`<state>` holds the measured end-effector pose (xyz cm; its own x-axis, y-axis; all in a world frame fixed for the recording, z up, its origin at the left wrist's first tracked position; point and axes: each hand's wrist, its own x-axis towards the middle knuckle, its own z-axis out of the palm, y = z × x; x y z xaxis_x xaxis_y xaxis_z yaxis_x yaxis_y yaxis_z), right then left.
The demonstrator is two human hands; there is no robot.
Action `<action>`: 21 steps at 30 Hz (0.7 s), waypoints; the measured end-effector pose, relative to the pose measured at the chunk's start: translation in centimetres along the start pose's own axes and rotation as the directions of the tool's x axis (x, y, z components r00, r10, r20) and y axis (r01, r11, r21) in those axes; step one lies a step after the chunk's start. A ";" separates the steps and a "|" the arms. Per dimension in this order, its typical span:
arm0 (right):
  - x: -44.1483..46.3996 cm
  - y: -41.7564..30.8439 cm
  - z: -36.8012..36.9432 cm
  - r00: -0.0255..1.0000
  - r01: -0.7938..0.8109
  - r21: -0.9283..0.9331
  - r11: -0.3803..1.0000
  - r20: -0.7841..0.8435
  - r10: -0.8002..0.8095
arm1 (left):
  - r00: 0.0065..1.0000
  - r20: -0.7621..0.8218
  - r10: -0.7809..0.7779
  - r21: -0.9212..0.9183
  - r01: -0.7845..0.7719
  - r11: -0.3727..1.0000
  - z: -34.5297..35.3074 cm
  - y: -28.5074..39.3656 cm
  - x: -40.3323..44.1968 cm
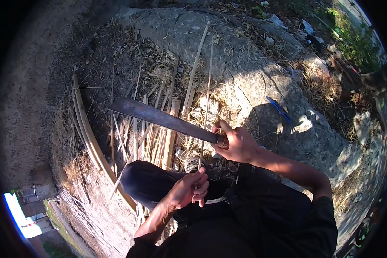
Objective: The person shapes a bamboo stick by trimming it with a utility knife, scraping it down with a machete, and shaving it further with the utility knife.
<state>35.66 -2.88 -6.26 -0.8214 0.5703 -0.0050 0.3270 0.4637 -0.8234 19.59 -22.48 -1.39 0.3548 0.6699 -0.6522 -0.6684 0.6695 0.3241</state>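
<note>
My right hand [238, 145] is closed around the short handle of a machete [163, 120]. Its wide dark blade points left, across the head view. Lower down, over my lap, the fingers of my left hand [190, 189] pinch the lower end of a thin bamboo strip [208, 81]. From there the strip rises toward the top of the view and passes close to the machete near its handle; whether they touch I cannot tell. Beyond my bent knee [144, 182], a bundle of split bamboo pieces [170, 144] lies on the ground.
Long curved bamboo slats [92, 142] lie to the left. A large rock [245, 64] stretches across the far side and right, with a blue object [279, 109] on it. Dry grass and litter [277, 20] lie at the upper right. Green plants [357, 47] grow beyond.
</note>
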 end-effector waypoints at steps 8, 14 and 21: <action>2.8 -1.4 -1.0 0.978 0.019 -0.096 0.995 0.210 0.002 | 0.999 -0.019 -0.050 0.248 0.053 0.967 2.2 1.7 -3.3; 5.6 -2.3 -1.7 0.971 0.231 -0.274 0.934 0.122 -0.205 | 0.945 -0.146 0.291 0.730 -0.096 0.677 4.1 3.4 -5.8; 8.9 -6.4 -3.5 0.960 0.208 -0.180 0.961 0.227 -0.165 | 0.705 -0.211 0.677 0.971 0.075 0.225 6.0 2.8 -9.2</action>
<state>27.87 1.58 0.92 -0.9486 0.3165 0.0024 0.2274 0.6867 -0.6904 18.37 -24.87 9.66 -0.3407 0.8579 -0.3846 0.5111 0.5124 0.6901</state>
